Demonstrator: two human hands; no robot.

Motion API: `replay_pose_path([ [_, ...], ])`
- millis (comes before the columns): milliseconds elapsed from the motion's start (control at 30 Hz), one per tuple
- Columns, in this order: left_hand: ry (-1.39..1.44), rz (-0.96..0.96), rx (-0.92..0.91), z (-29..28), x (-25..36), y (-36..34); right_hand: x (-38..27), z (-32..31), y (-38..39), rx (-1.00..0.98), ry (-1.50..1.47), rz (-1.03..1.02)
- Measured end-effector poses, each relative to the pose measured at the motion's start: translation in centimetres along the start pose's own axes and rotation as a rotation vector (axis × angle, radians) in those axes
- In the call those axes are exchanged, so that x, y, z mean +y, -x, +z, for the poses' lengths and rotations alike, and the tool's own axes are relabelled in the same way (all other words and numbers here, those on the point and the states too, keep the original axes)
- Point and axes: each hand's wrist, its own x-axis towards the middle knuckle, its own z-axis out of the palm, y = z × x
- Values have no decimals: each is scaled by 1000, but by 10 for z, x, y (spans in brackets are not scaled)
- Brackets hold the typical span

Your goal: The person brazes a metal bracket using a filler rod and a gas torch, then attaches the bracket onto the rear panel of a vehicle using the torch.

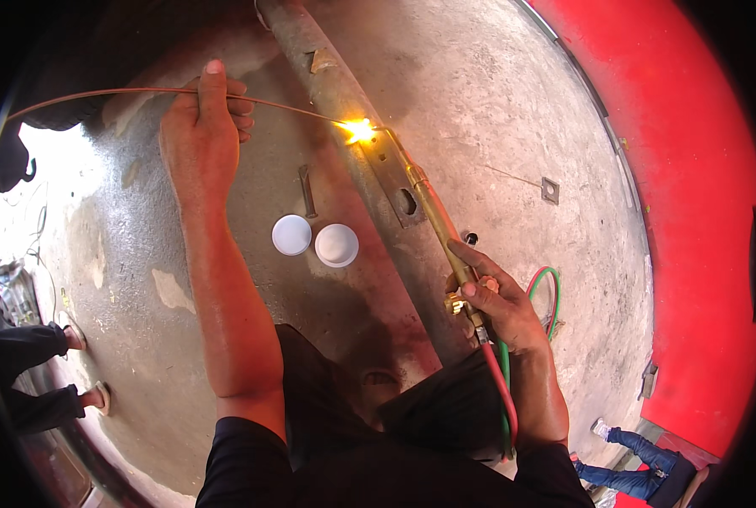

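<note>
My left hand [204, 127] is closed around a long thin brazing rod [285, 107], thumb pointing up. The rod's right end reaches a bright yellow flame [359, 130]. In my right hand [503, 303] I grip a brass gas torch [433, 207] by its handle, near the valve knobs. Its tip points at the glowing spot on a flat metal plate [390, 184] with holes. That plate lies along a long grey metal pipe [335, 80], which runs from the top toward my knees. Glare hides the exact point where rod and plate meet.
A white round tub [337, 245], a white lid [291, 234] and a bolt-like metal piece [307, 191] lie left of the pipe. Red and green hoses [506, 385] trail from the torch. A square metal piece [550, 190] sits right. Other people's legs [35, 364] show left and lower right.
</note>
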Motion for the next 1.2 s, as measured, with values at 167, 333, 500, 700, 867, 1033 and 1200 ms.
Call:
replay_pose_path([
  [167,6,-2,-2,0,3,0,0,-1,1,2,17,-3],
  [333,-2,1,-3,-1,0,2,3,-2,0,10,33,0],
  [500,1,-6,6,0,3,3,2,-2,0,3,36,-3],
  [700,18,-12,7,3,-1,0,2,-1,0,8,29,-7],
  [867,27,-11,3,4,-3,0,1,0,0,17,7,-5],
  [1033,16,-15,4,5,-2,1,0,0,0,22,11,2],
  [1200,8,-17,-7,5,-6,-1,0,-1,0,0,39,21],
])
